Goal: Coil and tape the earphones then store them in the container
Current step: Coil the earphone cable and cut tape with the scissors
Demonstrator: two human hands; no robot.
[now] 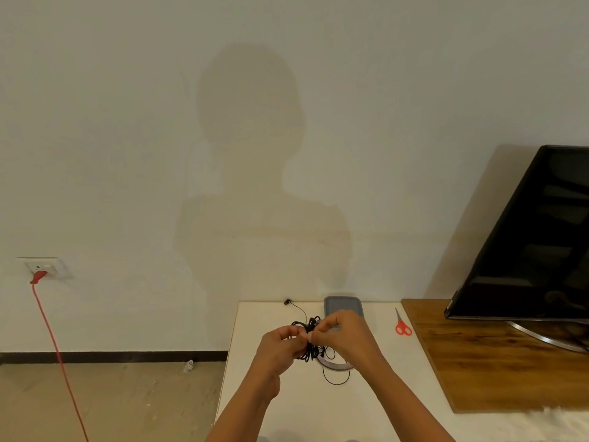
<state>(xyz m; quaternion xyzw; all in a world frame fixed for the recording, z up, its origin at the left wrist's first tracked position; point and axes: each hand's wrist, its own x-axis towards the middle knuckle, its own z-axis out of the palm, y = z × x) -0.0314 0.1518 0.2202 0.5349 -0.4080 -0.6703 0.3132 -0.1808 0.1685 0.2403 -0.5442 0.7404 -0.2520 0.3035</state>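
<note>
Grip: left hand (280,342) and right hand (344,333) both pinch the earphones (309,344) with curled fingers, thumbs close together at the middle of the bundle.
Where the earphones are: held up in the air, just on the near side of the container (343,306).
Container: grey, at the far edge of the table (271,403); its lid looks shut.
Earbud (287,302): lies on the table just left of the container, and its thin cord runs back to the bundle.
Loose loop (336,379): hangs down on the near side of the container, under the right hand.
Tape roll (334,365): a white ring lying flat, on the near side of the container, below the bundle.
Scissors (402,323): red, right of the container, well apart from the hands.
Long way of the bundle: it seems to run from the container side toward the person, but the messy loops make this hard to tell.
Which way it points: one end goes out to the earbud, past the container's left corner. I cannot find the other end.
What could go wrong: I see no tape on the bundle. If one pinch lets go to reach the tape roll, the loops may spring open.
Another worry: the loose loop may catch on the tape roll and drag it.
Last worry: with the lid shut, one hand must open it, so only one hand holds the bundle.
</note>
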